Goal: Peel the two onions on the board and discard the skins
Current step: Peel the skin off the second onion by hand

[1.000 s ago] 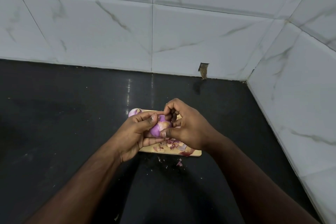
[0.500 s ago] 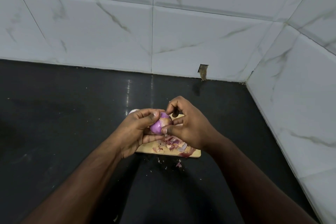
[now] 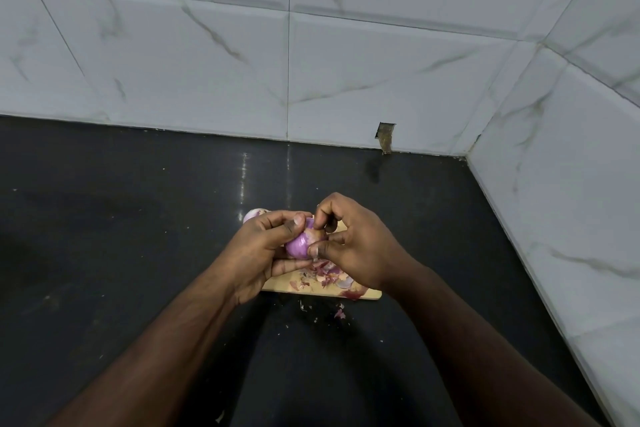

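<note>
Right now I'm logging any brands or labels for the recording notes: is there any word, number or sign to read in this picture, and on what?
None: no readable text anywhere in the head view.
wall tiles: grey veining only.
countertop: plain black.
cutting board: bare wood under onion skins.
onion, held by left hand and right hand: no sticker shows.
</note>
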A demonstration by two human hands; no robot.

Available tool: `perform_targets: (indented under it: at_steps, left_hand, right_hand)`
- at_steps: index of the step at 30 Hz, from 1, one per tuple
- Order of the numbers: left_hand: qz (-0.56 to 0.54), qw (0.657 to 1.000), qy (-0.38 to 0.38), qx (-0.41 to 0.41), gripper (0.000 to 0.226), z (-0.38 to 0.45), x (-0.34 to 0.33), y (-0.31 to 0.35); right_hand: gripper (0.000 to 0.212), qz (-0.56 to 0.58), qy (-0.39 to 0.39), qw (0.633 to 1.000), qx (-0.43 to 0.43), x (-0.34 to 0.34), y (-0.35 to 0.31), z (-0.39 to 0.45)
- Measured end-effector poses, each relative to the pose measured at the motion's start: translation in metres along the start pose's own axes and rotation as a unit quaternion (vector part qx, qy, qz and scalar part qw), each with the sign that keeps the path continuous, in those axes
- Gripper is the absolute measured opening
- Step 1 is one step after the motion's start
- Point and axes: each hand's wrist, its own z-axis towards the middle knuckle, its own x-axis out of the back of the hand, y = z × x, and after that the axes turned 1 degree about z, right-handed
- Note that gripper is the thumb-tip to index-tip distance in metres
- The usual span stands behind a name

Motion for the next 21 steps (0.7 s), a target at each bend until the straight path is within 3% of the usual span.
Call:
perform_targets:
  at_steps: [15,21]
  left_hand:
    - [0.031,0.999,0.013,-0.014,0.026,-0.0011,-0.0036,-0.0011]
    - [0.019,1.0,0.005,-0.01,0.032,-0.0011,-0.0035,0.0026]
  right_hand:
    - [0.032,-0.022,-0.02,1.0,-0.006,0.0001,0.003,0.0005]
    - [0.034,0.022,0.012,1.0,-0.003,-0.0009,0.0047,0.0003]
